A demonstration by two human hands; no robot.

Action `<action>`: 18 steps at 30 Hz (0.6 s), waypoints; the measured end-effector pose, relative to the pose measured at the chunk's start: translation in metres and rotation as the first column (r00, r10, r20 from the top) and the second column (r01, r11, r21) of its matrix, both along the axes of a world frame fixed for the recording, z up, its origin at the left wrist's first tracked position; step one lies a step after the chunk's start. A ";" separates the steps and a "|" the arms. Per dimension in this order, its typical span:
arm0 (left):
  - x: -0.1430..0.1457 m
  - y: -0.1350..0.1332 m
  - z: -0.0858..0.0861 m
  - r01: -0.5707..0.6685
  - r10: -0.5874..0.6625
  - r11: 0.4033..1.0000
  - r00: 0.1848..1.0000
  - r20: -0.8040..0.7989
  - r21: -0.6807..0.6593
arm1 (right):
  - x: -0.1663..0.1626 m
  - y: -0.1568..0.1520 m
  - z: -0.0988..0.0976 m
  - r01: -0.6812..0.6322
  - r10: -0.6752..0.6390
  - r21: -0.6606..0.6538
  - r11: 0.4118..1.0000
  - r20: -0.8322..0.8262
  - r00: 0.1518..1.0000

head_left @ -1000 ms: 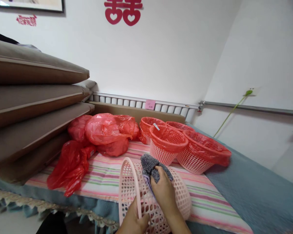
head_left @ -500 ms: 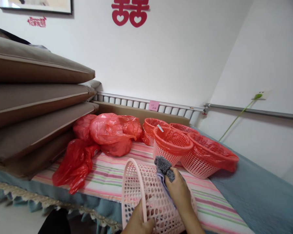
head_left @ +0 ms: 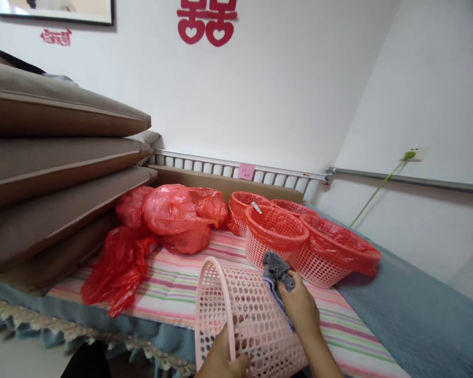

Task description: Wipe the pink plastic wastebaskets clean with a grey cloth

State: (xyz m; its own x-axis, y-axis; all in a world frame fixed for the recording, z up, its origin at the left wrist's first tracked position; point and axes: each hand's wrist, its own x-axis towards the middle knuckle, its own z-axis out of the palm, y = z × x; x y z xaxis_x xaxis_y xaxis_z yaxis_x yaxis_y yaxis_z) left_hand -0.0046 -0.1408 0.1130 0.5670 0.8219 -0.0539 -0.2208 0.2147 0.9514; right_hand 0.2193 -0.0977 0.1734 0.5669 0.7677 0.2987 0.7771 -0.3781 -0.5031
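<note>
A pale pink perforated plastic basket (head_left: 256, 310) lies tilted on its side at the bed's front edge, its mouth facing left. My left hand (head_left: 224, 357) is closed on its rim, with the thumb outside and the fingers inside, seen through the holes. In my right hand (head_left: 299, 304) is a bunched grey cleaning cloth (head_left: 276, 270), pressed against the basket's upper side toward the base. Just behind stand several similar baskets lined with red plastic bags, the nearest lined basket (head_left: 274, 236) bearing a small white tag.
Red plastic bags (head_left: 177, 210) lie heaped at left on the striped sheet (head_left: 173, 294). Grey-brown cushions (head_left: 63, 157) are stacked at far left. Behind runs a white radiator (head_left: 216, 169) with a pink note. A green cord (head_left: 378, 189) hangs from a wall outlet.
My right hand has slid the cloth a little to the right along the basket, toward its base. My left hand still grips the rim. The view has shifted slightly.
</note>
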 end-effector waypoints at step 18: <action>0.010 0.000 0.001 -0.064 0.070 0.995 0.994 0.079 -0.076 | -0.037 -0.003 0.015 -0.117 0.116 0.024 0.993 0.008 0.993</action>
